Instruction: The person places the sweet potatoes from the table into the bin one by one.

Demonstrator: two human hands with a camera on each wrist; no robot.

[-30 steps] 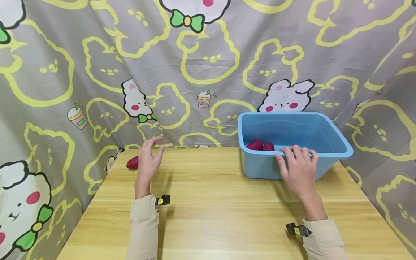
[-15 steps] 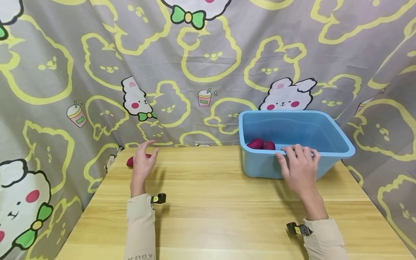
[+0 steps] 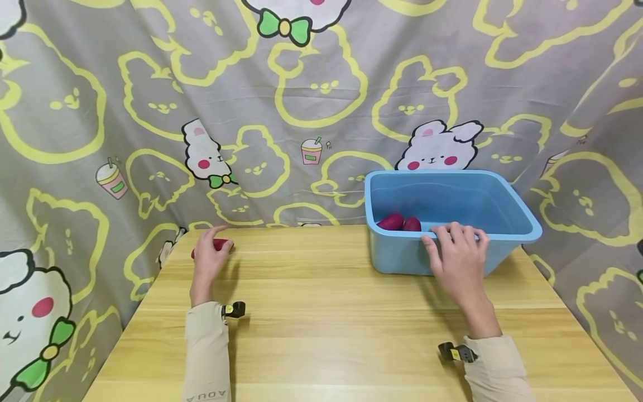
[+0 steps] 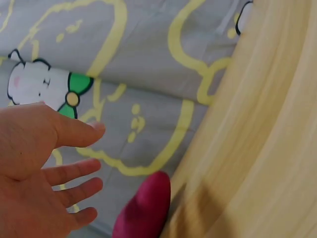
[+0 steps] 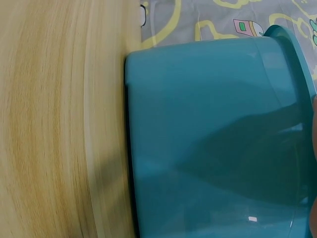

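On the far left of the table a purple-red sweet potato (image 3: 221, 244) lies partly behind my left hand (image 3: 208, 259). The thumb and fingers of that hand are spread above and beside it. In the left wrist view, a gap shows between the fingers and the sweet potato (image 4: 144, 210). My right hand (image 3: 459, 262) grips the near rim of a blue plastic bin (image 3: 399, 257), its fingers hooked over the edge and its thumb outside. Two more sweet potatoes (image 3: 392, 222) lie inside the bin at its left. The right wrist view shows mostly the bin's outer wall (image 5: 213, 134).
The wooden table (image 3: 311, 324) stretches between the two hands. A grey patterned curtain (image 3: 241, 84) hangs behind it and along both sides, close to the table's back edge. Each wrist wears a small black camera (image 3: 236, 309).
My left hand has moved left and down over the sweet potato, now covering its middle. The right hand has stayed on the bin's rim.
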